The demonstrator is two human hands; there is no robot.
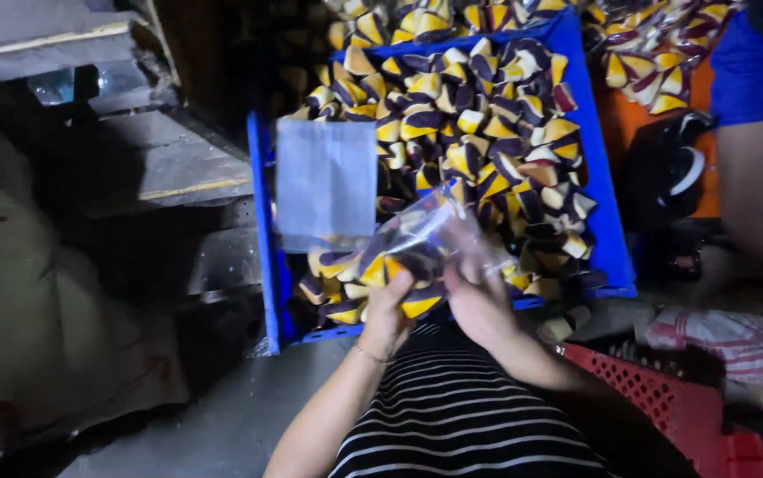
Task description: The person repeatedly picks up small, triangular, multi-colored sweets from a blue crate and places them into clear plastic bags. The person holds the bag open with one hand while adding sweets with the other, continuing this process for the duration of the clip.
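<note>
Item: clear bag (417,232), part-filled with wedges, over blue crate (262,221). Left hand (388,310) and right hand (479,296) both pinch its mouth. Advice: keep mouth wide, bag above crate.

The clear bag (417,232) is thin, glossy plastic film that crinkles and catches the light. The blue crate (596,177) is smooth, hard plastic, and the red basket (665,398) is perforated plastic. The striped garment (461,416) is soft matt cloth. The planks (169,168) are rough, worn wood.
</note>
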